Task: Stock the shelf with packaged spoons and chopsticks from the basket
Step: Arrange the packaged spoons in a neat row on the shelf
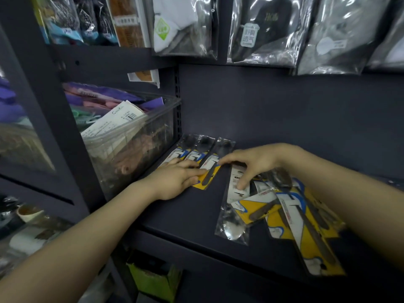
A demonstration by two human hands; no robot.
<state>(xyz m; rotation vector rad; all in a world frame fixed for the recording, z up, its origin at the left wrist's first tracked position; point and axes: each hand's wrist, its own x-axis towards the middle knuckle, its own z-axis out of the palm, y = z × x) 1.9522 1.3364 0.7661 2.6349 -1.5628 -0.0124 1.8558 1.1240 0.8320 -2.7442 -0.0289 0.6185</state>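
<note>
Three packaged spoons (203, 149) lie side by side at the back left of the dark shelf (192, 211). My left hand (177, 180) lies flat on their yellow lower ends with straight fingers. My right hand (251, 162) reaches across; its index finger touches the rightmost of the three packs and its thumb presses a white-carded pack (237, 189). A loose pile of spoon packs (290, 217) with yellow and white cards lies on the right of the shelf under my right forearm. The basket is not in view.
A clear plastic bin (131, 145) of packaged goods stands on the neighbouring shelf to the left. Bagged socks (262, 29) hang above the shelf. A green carton (153, 278) sits below. Bare shelf surface lies between the row and the pile.
</note>
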